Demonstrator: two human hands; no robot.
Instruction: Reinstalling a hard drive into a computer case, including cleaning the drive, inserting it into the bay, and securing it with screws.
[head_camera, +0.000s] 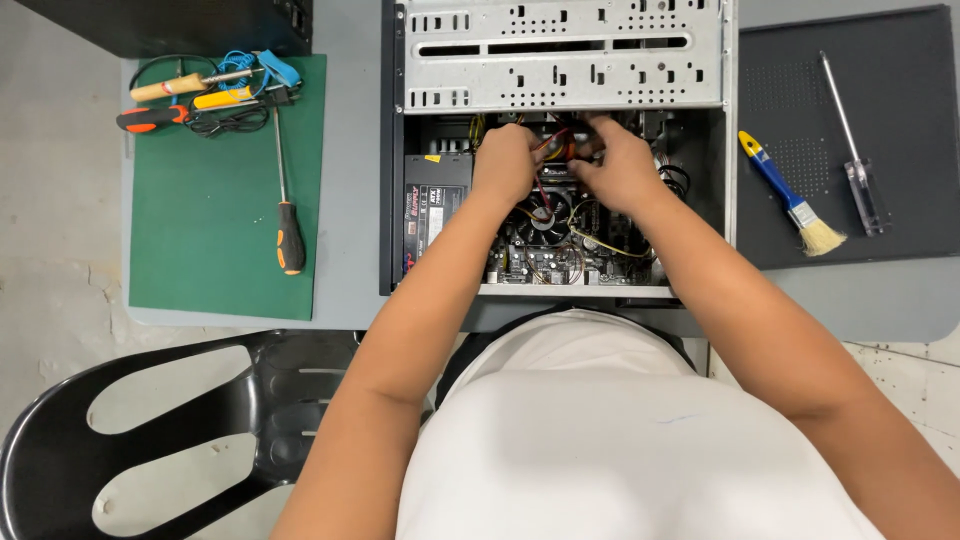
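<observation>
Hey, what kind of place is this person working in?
Probably a computer repair bench. An open computer case lies on a grey table, both hands inside at its cables, with screwdrivers on a green mat and a brush nearby.

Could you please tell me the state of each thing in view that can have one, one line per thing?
Computer case: open, lying on its side, insides exposed.
Side panel: off, flat to the right of the case.
Bundle of cables: gripped between both hands.
Left hand: closed on the cables.
Right hand: closed on the cables.
Long screwdriver: idle on the green mat.
Brush: idle on the panel.
Clear-handled screwdriver: idle on the panel.
</observation>
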